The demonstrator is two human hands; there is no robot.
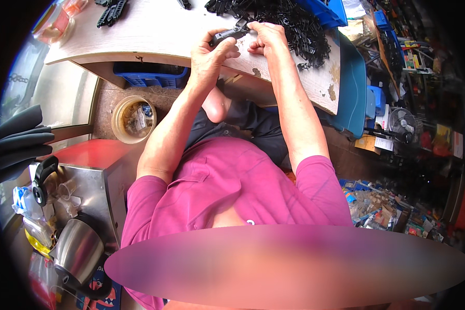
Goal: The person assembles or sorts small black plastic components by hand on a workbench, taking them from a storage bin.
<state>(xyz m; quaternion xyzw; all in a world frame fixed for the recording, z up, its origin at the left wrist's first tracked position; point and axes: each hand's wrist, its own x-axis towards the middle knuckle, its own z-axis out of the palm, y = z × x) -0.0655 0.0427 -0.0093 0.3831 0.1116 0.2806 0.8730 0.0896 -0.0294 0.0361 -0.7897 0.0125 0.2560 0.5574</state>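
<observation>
Above the near edge of the pale table, my left hand [211, 56] grips a long black plastic part [227, 35] between thumb and fingers. My right hand [269, 39] pinches the far end of this part, where a smaller dark piece sticks up; I cannot tell whether it is separate. The other fingers of my right hand are curled. Just beyond and to the right of my hands spreads a heap of small black plastic parts [307, 44]. A few longer black parts [111, 13] lie together at the table's far left.
The table [160, 31] has worn patches near its right corner. A blue bin [328, 11] stands behind the heap. Underneath are a blue crate [151, 77] and a round bucket [120, 120] with scraps. A steel kettle [80, 248] is at lower left, a teal chair [350, 88] at right.
</observation>
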